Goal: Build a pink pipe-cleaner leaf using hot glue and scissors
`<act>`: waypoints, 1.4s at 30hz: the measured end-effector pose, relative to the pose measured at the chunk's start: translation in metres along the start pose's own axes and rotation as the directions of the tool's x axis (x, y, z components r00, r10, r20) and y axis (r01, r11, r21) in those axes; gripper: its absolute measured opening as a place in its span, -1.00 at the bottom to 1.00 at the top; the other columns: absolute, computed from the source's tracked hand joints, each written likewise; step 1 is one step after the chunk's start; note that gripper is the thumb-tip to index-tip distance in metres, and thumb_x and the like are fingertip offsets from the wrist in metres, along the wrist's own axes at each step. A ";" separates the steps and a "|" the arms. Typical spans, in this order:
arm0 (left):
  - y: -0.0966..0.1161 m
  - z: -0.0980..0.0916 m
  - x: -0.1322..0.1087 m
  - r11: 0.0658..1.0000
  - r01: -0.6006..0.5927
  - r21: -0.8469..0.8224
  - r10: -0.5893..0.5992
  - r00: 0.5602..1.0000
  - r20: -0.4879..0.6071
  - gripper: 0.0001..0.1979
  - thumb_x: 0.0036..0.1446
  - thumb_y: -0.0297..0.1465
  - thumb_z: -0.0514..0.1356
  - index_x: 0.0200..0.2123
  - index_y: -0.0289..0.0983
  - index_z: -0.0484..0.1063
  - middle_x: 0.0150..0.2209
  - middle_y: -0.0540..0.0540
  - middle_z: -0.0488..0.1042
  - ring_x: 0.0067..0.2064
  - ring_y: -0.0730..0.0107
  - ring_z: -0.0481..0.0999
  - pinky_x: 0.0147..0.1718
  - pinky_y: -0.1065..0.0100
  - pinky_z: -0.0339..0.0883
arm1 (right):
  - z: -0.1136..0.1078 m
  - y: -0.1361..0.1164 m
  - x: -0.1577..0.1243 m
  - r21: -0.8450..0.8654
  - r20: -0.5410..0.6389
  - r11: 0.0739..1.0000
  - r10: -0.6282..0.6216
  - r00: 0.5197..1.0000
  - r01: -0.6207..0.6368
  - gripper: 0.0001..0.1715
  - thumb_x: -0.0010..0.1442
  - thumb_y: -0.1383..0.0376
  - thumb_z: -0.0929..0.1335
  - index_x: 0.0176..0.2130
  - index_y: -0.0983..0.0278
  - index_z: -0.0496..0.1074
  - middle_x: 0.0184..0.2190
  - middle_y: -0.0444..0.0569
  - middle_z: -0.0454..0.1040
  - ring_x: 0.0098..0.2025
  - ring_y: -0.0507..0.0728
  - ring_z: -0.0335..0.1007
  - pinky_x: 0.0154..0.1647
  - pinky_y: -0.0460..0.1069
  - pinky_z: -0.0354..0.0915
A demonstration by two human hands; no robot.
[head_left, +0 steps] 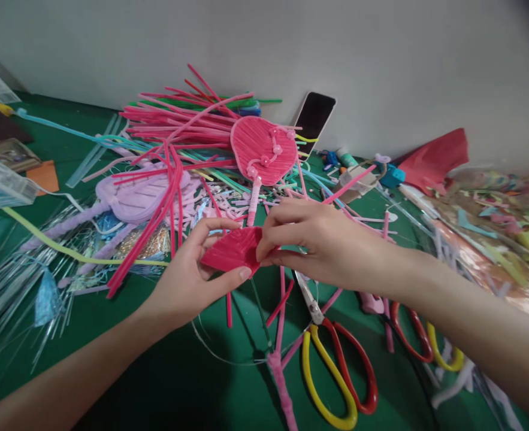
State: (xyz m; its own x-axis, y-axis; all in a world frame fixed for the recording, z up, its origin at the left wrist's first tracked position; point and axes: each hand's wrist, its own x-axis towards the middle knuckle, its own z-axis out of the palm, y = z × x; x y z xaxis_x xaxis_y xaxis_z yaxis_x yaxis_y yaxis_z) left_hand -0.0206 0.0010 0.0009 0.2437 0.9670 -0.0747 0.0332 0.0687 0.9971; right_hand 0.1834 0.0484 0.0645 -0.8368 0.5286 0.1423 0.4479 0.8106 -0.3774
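Note:
A flat pink piece woven from pipe cleaners (232,250) is held up between both hands over the green table (178,383). My left hand (196,275) pinches its lower left edge with thumb and fingers. My right hand (318,242) grips its right edge, fingers closed. Just behind lies a finished pink pipe-cleaner fan with a handle (262,149). Beneath my right hand lie scissors with a yellow and a red handle (336,365).
A heap of loose pink pipe cleaners (174,137) and a lilac woven piece (133,197) lie at the back left. A phone (314,120) leans on the wall. A second pair of scissors (426,347), red paper (435,158) and scraps fill the right side.

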 end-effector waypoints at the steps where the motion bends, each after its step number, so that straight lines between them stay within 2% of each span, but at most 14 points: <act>1: 0.000 0.000 0.000 1.000 0.006 0.010 -0.006 1.000 0.004 -0.53 0.03 -0.37 0.37 -0.02 -0.16 0.27 -0.20 0.01 0.57 -0.29 0.36 0.65 -0.36 0.44 0.52 | 0.000 0.000 0.000 -0.001 -0.006 1.000 -0.006 1.000 0.006 -0.86 0.21 0.45 0.38 -0.29 0.27 0.56 -0.35 -0.04 0.47 -0.28 0.09 0.36 -0.22 0.00 0.25; 5: -0.001 0.001 -0.002 0.997 0.018 0.070 -0.020 0.999 0.031 -0.51 0.05 -0.35 0.36 0.01 -0.16 0.25 -0.16 -0.03 0.58 -0.23 0.29 0.65 -0.25 0.34 0.54 | 0.002 -0.001 0.000 0.002 -0.017 1.000 -0.026 1.000 0.026 -0.86 0.20 0.46 0.38 -0.31 0.27 0.55 -0.35 -0.03 0.47 -0.28 0.09 0.36 -0.24 -0.01 0.25; 9: -0.002 0.001 -0.002 0.986 -0.040 0.165 0.035 0.999 0.032 -0.53 0.05 -0.37 0.35 0.01 -0.16 0.28 -0.04 -0.08 0.53 -0.09 0.20 0.62 -0.15 0.28 0.52 | 0.003 -0.002 -0.001 0.005 0.013 1.000 -0.013 1.000 0.013 -0.85 0.21 0.46 0.37 -0.30 0.26 0.55 -0.34 -0.03 0.46 -0.26 0.10 0.36 -0.26 -0.02 0.26; 17: -0.002 -0.001 -0.002 0.969 -0.051 0.244 0.045 0.999 0.030 -0.56 0.06 -0.36 0.34 0.00 -0.14 0.31 0.04 -0.11 0.50 0.02 0.11 0.55 -0.07 0.22 0.47 | 0.004 -0.003 -0.001 0.016 0.027 1.000 0.008 1.000 -0.008 -0.87 0.21 0.45 0.37 -0.29 0.28 0.55 -0.32 -0.01 0.46 -0.25 0.11 0.35 -0.26 -0.01 0.26; 22: -0.002 -0.002 -0.002 0.981 -0.051 0.186 0.037 0.996 0.076 -0.59 0.10 -0.33 0.33 0.01 -0.14 0.32 0.00 -0.08 0.51 -0.04 0.21 0.58 -0.20 0.36 0.49 | 0.004 -0.003 -0.001 0.020 0.018 1.000 -0.005 1.000 0.004 -0.87 0.21 0.45 0.38 -0.29 0.30 0.55 -0.33 0.00 0.45 -0.26 0.10 0.34 -0.28 -0.02 0.25; 27: -0.002 -0.004 0.000 0.995 -0.033 0.098 0.025 0.996 0.081 -0.71 0.23 -0.30 0.22 0.00 -0.16 0.34 -0.08 -0.05 0.55 -0.10 0.33 0.59 -0.17 0.43 0.47 | 0.004 -0.005 -0.003 0.031 0.015 1.000 0.003 1.000 -0.003 -0.86 0.22 0.45 0.37 -0.30 0.29 0.55 -0.34 -0.02 0.45 -0.28 0.08 0.34 -0.28 -0.04 0.26; 32: -0.002 -0.006 0.000 0.994 0.093 0.058 -0.100 0.986 0.131 -0.57 0.08 -0.33 0.35 0.01 -0.11 0.32 -0.19 0.03 0.56 -0.30 0.39 0.59 -0.37 0.48 0.47 | 0.005 -0.005 -0.006 0.032 0.007 0.999 -0.007 1.000 0.006 -0.85 0.22 0.47 0.37 -0.30 0.28 0.55 -0.34 -0.03 0.46 -0.28 0.08 0.34 -0.26 -0.03 0.27; 35: -0.003 -0.006 0.000 0.991 0.124 0.046 -0.129 0.979 0.155 -0.56 0.06 -0.34 0.36 0.00 -0.10 0.32 -0.24 0.06 0.54 -0.32 0.40 0.58 -0.38 0.48 0.46 | 0.007 -0.004 -0.007 0.018 0.008 1.000 -0.010 1.000 0.010 -0.84 0.22 0.46 0.36 -0.31 0.28 0.56 -0.34 -0.02 0.45 -0.29 0.08 0.32 -0.27 -0.03 0.25; 42: 0.001 -0.003 -0.002 0.985 0.152 0.083 -0.164 0.973 0.163 -0.57 0.08 -0.37 0.31 0.02 -0.10 0.30 -0.21 0.02 0.52 -0.35 0.37 0.55 -0.40 0.42 0.44 | 0.008 -0.003 -0.007 -0.003 0.013 1.000 -0.023 1.000 0.023 -0.84 0.24 0.42 0.36 -0.32 0.27 0.56 -0.36 -0.02 0.43 -0.29 0.09 0.29 -0.28 -0.04 0.22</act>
State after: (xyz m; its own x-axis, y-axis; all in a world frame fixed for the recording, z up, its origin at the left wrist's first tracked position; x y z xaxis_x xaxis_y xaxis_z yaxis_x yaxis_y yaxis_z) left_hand -0.0243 0.0000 0.0017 0.3894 0.8896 -0.2387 0.1504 0.1943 0.9693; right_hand 0.1854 0.0402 0.0570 -0.8508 0.5068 0.1386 0.4299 0.8231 -0.3710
